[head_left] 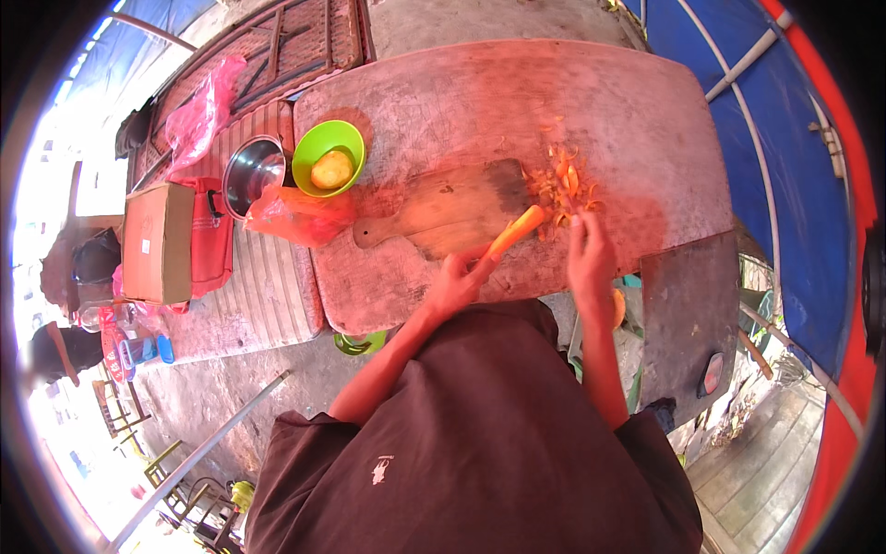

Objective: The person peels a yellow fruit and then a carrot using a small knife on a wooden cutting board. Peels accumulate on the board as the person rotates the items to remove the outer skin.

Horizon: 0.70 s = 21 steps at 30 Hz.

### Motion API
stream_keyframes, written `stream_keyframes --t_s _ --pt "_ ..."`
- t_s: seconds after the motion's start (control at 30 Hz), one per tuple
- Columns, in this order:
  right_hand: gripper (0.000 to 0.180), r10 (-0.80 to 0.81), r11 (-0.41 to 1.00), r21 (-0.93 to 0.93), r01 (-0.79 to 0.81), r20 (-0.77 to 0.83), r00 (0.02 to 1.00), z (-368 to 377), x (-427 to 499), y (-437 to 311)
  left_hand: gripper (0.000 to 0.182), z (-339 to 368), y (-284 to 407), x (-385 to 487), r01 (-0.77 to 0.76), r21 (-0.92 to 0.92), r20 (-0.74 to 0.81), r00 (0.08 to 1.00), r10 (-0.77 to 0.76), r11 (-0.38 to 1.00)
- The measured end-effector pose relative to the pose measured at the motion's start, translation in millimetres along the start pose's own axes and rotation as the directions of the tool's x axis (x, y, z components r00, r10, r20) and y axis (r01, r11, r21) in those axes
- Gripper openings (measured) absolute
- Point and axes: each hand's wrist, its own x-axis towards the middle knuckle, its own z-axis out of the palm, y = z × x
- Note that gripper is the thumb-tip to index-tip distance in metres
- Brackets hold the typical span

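Note:
My left hand (460, 280) grips the near end of an orange carrot (516, 230), which slants up to the right over the edge of a wooden cutting board (457, 208). To its right, my right hand (590, 249) has its fingers close together beside a pile of orange peelings (566, 181); whether it holds a small tool cannot be told. The peelings lie on the table, at the board's right end. A green bowl (302, 166) with a peeled, yellowish potato (331, 170) in it stands left of the board.
A worn table (623, 104) bears these things. At the left are a metal pot (239, 163), an orange-red plastic bag (304, 220), a cardboard box (158, 242), a red bag (211, 253) and a pink plastic bag (204, 114). A dark board (685, 311) stands beyond the right corner.

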Motion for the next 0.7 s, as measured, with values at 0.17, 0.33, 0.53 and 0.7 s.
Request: stream_keyframes --t_s 0.17,0.33,0.53,0.7 --pt "0.024 -0.040 0.997 0.077 0.026 0.184 0.982 -19 -1 -14 0.039 2 2 5 0.028 -0.051 -0.034 0.999 -0.030 0.998" --pt "0.021 -0.209 0.975 0.125 0.185 0.219 0.953 1 -23 -27 0.038 2 4 10 -0.029 -0.064 -0.044 0.999 0.026 0.998" --pt "0.020 -0.175 0.984 0.070 0.163 0.253 0.951 5 -22 -27 0.037 0 5 7 -0.077 0.077 -0.074 0.994 0.083 0.994" --pt "0.022 -0.163 0.986 0.011 0.164 0.168 0.972 13 -20 -21 0.038 3 8 9 -0.168 0.253 -0.116 0.972 0.203 0.953"
